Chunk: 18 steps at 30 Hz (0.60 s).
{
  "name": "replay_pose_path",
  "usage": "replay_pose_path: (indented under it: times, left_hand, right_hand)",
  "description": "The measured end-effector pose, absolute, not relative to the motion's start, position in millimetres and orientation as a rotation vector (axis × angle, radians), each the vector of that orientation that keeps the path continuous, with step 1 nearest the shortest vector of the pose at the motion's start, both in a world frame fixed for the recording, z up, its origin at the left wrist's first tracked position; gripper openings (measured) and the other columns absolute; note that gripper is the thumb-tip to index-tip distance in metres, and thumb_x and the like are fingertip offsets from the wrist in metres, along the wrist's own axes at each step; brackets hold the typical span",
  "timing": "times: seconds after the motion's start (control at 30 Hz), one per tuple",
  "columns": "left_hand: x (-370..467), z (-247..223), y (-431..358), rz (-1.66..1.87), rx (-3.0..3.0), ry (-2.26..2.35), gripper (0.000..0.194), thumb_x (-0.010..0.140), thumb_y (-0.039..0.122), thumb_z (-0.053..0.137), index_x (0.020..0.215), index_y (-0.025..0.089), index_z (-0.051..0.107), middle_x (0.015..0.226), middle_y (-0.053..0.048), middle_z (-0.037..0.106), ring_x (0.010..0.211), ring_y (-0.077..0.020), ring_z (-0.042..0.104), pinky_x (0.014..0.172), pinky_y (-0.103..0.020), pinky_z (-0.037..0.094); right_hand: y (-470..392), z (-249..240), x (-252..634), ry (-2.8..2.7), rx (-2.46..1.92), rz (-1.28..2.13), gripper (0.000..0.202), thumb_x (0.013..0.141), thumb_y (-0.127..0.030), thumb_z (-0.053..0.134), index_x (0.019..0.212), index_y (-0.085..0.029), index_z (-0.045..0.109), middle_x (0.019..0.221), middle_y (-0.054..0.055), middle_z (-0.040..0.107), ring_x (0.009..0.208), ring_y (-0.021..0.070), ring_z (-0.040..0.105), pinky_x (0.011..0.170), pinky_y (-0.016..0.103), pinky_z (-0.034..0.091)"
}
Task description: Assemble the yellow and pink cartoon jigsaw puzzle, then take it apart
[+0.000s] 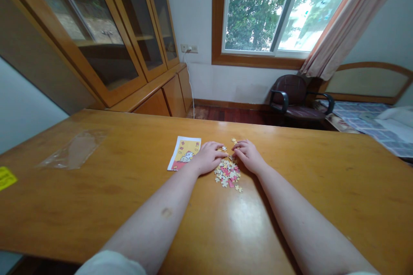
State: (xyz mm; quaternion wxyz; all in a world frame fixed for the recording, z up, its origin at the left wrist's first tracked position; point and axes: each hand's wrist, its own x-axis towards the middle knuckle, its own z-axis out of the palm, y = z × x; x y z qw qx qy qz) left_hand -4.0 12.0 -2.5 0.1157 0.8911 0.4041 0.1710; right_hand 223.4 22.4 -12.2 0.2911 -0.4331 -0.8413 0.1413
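A heap of small jigsaw puzzle pieces [227, 172], cream, yellow and pink, lies on the wooden table [135, 215]. My left hand [209, 157] rests at the heap's left side, its fingers stretched and apart, near a loose jigsaw piece [224, 148]. On the opposite side, my right hand [249, 156] has its fingers bent loosely, their tips by the pieces at the heap's top edge. I see nothing gripped in either hand. Left of the heap lies a picture sheet [183, 153] with white cartoon animals on yellow and pink; my left hand overlaps its right edge.
A clear plastic bag [75, 150] lies flat at the table's left, and a yellow label [6, 178] is at the left edge. Beyond the table stand a glass-door cabinet [142, 73], a dark armchair [292, 96] and a bed [364, 114] below the window.
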Motion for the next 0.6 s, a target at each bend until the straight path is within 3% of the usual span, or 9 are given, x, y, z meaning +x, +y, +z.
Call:
replay_pose_path:
  times: [0.27,0.4,0.6]
  left_hand:
    - [-5,-6,16,0.603,2.571,1.245,0.033,0.084,0.017,0.051,0.109,0.027,0.07,0.125,-0.007,0.058,0.118,-0.0248,0.048,0.105,-0.045,0.036]
    - [-4,-6,16,0.604,2.578,1.234,0.032,0.085,0.017,0.05,0.108,0.027,0.07,0.125,-0.006,0.058,0.118,-0.0243,0.048,0.105,-0.045,0.036]
    - [-5,-7,17,0.622,2.57,1.222,0.031,0.085,0.017,0.051,0.107,0.027,0.07,0.126,-0.006,0.058,0.118,-0.0241,0.048,0.105,-0.044,0.036]
  right_hand:
    - [21,-15,220,-2.216,-1.156,0.324,0.015,0.081,-0.034,0.063,0.077,-0.024,0.073,0.093,0.006,0.07,0.095,0.0225,0.059,0.096,0.044,0.038]
    - [20,-15,219,-2.244,-1.193,0.298,0.013,0.074,-0.037,0.071,0.076,-0.024,0.072,0.097,0.005,0.069,0.098,0.0235,0.058,0.098,0.046,0.036]
    - [27,-23,222,-2.181,-1.233,0.275,0.017,0.082,-0.036,0.064,0.074,-0.023,0.073,0.09,0.006,0.071,0.094,0.0226,0.059,0.092,0.043,0.041]
